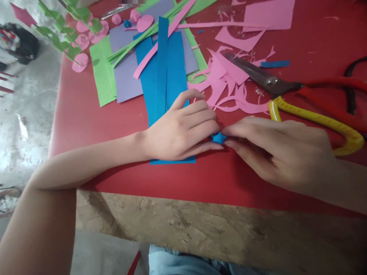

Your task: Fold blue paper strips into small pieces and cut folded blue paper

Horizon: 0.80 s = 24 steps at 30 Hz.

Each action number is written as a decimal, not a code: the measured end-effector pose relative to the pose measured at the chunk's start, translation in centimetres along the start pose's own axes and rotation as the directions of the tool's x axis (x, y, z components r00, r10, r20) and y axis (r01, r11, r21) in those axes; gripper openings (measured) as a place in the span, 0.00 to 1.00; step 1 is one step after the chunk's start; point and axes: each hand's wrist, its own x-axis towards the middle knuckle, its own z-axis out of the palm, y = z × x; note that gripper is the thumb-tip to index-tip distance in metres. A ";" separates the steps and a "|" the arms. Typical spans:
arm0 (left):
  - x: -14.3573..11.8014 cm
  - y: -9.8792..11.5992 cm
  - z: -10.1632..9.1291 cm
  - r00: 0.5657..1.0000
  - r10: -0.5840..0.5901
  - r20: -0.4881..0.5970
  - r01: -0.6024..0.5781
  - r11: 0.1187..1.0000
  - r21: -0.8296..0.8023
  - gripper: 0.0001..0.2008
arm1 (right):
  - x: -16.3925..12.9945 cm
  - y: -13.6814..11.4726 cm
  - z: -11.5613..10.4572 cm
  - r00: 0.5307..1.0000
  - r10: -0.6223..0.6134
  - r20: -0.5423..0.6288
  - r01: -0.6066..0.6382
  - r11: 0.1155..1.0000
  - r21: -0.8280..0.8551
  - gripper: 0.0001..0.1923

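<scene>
A small rolled piece of blue paper (218,137) sits between the fingertips of both hands, just above the red table (86,118). My left hand (179,131) rests on a blue paper sheet (162,80) and pinches the roll from the left. From the right, my right hand (275,152) pinches the same roll with thumb and forefinger.
Large scissors (275,82) with red handles lie at the right, next to a yellow-handled tool (318,122). Pink scraps (229,84), green (103,72) and purple sheets (126,76) and pink paper rolls (82,42) cover the far side. The table's front edge is near my lap.
</scene>
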 end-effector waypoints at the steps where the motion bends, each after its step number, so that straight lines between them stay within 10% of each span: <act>1: 0.0 0.0 0.0 1.000 0.007 0.020 -0.007 1.000 0.016 0.16 | 0.0 0.0 0.0 1.000 0.003 0.007 -0.003 1.000 -0.010 0.09; 24: 0.2 -0.3 -0.4 0.992 0.057 0.114 -0.032 0.977 -0.213 0.16 | -0.2 0.6 0.1 0.998 -0.035 -0.047 0.038 0.998 0.056 0.05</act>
